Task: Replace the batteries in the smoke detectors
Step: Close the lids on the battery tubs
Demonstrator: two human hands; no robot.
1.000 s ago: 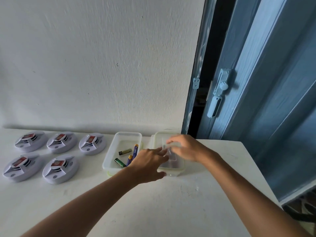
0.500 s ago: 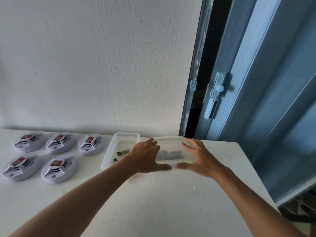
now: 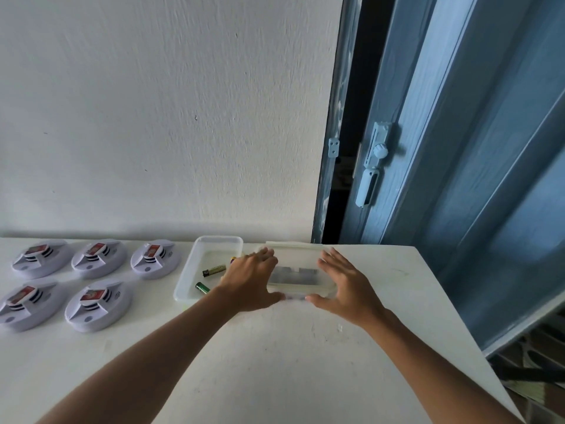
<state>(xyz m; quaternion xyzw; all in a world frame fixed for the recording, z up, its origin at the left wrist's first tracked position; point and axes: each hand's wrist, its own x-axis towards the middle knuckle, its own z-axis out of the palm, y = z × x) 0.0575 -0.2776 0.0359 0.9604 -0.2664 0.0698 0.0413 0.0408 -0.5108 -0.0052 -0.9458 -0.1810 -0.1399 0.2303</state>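
Both hands have a flat-fingered grip on the lidded box (image 3: 295, 275) now, left hand (image 3: 250, 283) and right hand (image 3: 344, 286) clamped on its two ends with thumbs along the near edge, where a second ago they were fiddling on top of it. So I'd guess the lid's about to come off for batteries. Five detectors (image 3: 97, 304) sit untouched at the counter's (image 3: 275, 362) left, well apart, with the open tray (image 3: 191, 275) of loose batteries (image 3: 214, 270) just left of the box.

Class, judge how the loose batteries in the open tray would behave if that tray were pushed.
The batteries are cylinders lying on their sides, so they would probably roll. The tray walls should keep them in. The tray looks like thin plastic, likely light and easy to slide.
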